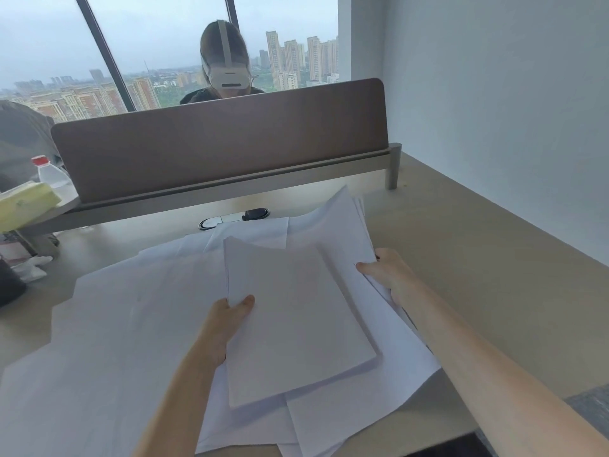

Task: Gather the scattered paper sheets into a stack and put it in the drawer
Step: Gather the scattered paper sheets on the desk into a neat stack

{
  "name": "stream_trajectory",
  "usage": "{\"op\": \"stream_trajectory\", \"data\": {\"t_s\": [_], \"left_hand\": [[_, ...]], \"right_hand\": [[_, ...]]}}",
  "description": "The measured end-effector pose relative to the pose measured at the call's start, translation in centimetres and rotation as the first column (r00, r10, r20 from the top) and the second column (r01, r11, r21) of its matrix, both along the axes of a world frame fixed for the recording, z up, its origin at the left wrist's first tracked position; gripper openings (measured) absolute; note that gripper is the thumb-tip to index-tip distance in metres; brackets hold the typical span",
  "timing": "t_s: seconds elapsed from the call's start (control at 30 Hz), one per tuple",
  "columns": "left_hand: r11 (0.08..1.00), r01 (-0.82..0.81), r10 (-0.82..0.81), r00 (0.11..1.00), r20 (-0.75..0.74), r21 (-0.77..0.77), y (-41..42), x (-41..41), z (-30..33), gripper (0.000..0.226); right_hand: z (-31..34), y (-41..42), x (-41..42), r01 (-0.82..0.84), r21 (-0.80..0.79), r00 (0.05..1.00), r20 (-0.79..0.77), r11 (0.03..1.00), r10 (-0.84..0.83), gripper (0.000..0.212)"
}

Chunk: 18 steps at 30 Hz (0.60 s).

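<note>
Presently, the left hand (227, 319) grips the stack (296, 324) at its left edge: the thumb lies flat on the top sheet and the remaining fingers are hidden beneath, so the pinch is closed on the paper. The right hand (387, 275) grips paper at the stack's right side; its thumb presses on top near the far right corner of the stack, and its fingers curl under and behind the sheets there. Whether that grip takes only the stack or also the loose sheets fanned out just behind it cannot be told.

The stack is a thick, fairly squared block held between the two hands, tilted slightly, with its near edge resting on or just above the loose sheets (131, 324). Those sheets lie scattered and overlapping across the middle and left of the tabletop (461, 258), reaching the near edge; a few project beyond the stack toward the far right.

At the far edge of the tabletop stands a brown divider (224, 153), with a cable port (234, 218) just in front of it. A bottle (49, 173) with a red cap and a tissue pack (26, 202) sit at the far left. A person wearing a headset (227, 74) sits beyond the divider.
</note>
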<state>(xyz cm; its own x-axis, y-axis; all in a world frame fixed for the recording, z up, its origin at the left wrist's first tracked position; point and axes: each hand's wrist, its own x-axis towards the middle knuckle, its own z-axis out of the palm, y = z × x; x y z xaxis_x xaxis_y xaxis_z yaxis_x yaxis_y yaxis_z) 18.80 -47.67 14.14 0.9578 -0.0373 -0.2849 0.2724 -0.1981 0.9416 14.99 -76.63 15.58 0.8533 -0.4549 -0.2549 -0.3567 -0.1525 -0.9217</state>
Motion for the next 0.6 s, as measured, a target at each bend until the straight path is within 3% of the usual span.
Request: {"op": "stream_trajectory", "data": {"t_s": [0.3,0.37,0.43,0.6], "left_hand": [[1.000,-0.004,0.003,0.998,-0.056,-0.008,0.7,0.1,0.3,0.027],[1.000,-0.010,0.010,0.998,-0.055,0.001,0.8,0.0,0.4,0.045],[1.000,-0.007,0.007,0.999,-0.052,-0.008,0.8,0.1,0.3,0.065],[1.000,0.028,-0.028,0.998,-0.060,0.000,0.6,0.0,0.5,0.036]], "right_hand": [[1.0,-2.7,-1.8,0.141,0.034,0.984,0.104,0.989,-0.144,0.020],[0.8,-3.6,-2.6,0.089,-0.014,0.995,0.050,0.996,-0.088,0.009],[0.1,-4.3,-3.2,0.006,-0.085,0.998,-0.067,0.996,-0.012,0.017],[-0.4,-3.9,-3.8,-0.075,-0.102,0.996,-0.056,0.992,0.069,0.038]]}}
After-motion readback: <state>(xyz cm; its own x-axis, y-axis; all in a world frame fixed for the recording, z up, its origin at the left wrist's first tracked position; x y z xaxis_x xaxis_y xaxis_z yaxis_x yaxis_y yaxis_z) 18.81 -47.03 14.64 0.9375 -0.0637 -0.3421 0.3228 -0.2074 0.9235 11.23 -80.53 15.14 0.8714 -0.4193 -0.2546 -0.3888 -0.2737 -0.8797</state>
